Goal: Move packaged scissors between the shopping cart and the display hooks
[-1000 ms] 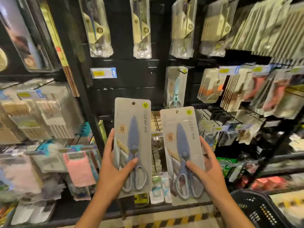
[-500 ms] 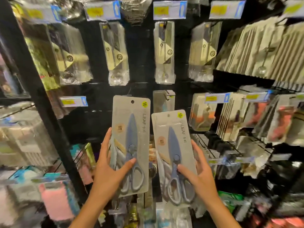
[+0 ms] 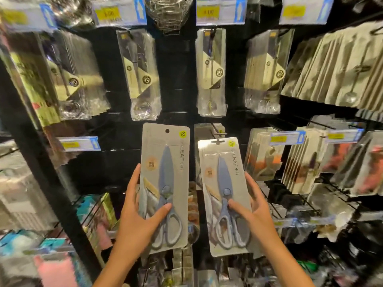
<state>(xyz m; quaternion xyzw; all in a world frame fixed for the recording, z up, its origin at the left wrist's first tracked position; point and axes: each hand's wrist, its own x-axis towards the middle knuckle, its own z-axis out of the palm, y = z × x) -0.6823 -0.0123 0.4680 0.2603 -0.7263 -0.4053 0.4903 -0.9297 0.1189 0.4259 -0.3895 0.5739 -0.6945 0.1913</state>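
I hold two grey cards, each with blue-grey scissors under clear plastic. My left hand (image 3: 138, 216) grips the left scissors pack (image 3: 164, 162) by its lower part, thumb across the handles. My right hand (image 3: 256, 214) grips the right scissors pack (image 3: 222, 172) the same way. The right pack's hang slot sits at the tip of a display hook (image 3: 219, 132), where similar packs (image 3: 202, 131) hang behind it. The left pack stands upright in front of the dark panel, beside that hook. The shopping cart is out of view.
Rows of hooks carry other packaged goods: clear-wrapped tools (image 3: 143, 79) above, grey card stacks (image 3: 335, 67) at upper right, orange items (image 3: 267, 158) to the right. Price tags (image 3: 79, 143) stick out on hook ends. A black upright post (image 3: 47, 183) divides the shelving at left.
My view has tilted up, so the black basket at lower right has left the frame. Both hands rose with their packs, and the right pack moved up to the hook tip.
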